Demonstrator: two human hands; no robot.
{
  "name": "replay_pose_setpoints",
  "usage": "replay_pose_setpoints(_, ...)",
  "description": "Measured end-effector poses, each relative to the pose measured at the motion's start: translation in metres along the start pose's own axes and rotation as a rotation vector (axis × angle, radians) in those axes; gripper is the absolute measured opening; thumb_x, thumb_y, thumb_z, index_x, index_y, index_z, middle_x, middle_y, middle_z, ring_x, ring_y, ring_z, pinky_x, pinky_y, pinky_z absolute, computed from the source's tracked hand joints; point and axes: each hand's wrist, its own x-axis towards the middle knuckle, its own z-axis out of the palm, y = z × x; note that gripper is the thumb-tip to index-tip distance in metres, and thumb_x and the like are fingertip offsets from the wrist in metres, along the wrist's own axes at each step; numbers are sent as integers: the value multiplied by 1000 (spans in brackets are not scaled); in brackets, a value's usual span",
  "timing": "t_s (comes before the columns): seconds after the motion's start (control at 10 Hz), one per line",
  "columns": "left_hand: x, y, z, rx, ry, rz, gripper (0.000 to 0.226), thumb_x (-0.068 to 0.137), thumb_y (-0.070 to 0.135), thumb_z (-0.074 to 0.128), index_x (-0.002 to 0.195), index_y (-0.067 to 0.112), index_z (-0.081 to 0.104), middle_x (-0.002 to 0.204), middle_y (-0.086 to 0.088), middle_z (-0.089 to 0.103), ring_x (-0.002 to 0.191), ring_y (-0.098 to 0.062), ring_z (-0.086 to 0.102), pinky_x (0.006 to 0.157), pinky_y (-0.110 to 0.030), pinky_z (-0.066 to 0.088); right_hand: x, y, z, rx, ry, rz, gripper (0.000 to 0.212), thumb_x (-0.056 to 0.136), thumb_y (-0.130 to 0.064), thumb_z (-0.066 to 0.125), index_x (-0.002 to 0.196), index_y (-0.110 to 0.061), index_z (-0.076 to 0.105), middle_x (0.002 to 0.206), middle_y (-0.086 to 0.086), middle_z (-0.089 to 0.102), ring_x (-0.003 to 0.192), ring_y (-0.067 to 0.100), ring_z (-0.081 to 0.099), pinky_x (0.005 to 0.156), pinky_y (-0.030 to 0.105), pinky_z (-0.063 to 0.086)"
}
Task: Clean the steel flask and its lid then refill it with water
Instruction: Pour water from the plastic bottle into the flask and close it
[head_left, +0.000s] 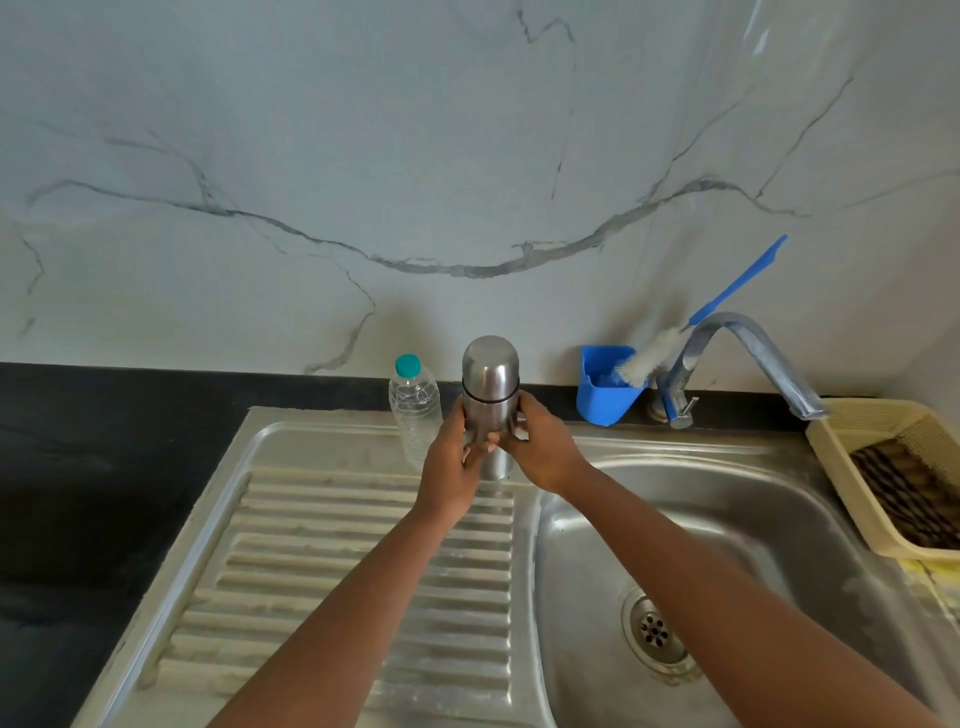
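Gripping the steel flask (489, 402) from both sides, left hand (451, 465) and right hand (540, 447) curled round its lower body, I see it upright on the drainboard (332, 561) — lid (490, 358) on, above my fingers.

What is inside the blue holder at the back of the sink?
The blue holder has a bottle brush leaning out of it, white bristles at the rim and blue handle slanting up to the right. The holder's wall hides anything lower inside.
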Motion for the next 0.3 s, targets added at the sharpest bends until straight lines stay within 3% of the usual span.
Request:
replay_pose_setpoints(0.2, -6, 2, 7, 78, 30, -5, 70, 97, 22, 57, 156, 18, 20, 146, -7, 49, 131, -16, 51, 108, -35, 47, -7, 4, 6, -7, 26, 7, 50, 90, -22, 68, 135, -15, 46, 128, 4, 57, 119, 21, 55, 98, 35, 47)
replay_pose_setpoints(0.3, -29, 11, 20, 140, 117, -21, 81, 97, 7, 58, 158, 15, 5, 159, -11, 31, 140, -18, 40, 102, -1, 30, -20, 7, 13, -86, 54, 53, 73, 91, -28, 67, 151, -14, 29, 150, 6, 41, 136, 22, 42, 111, 37, 39)
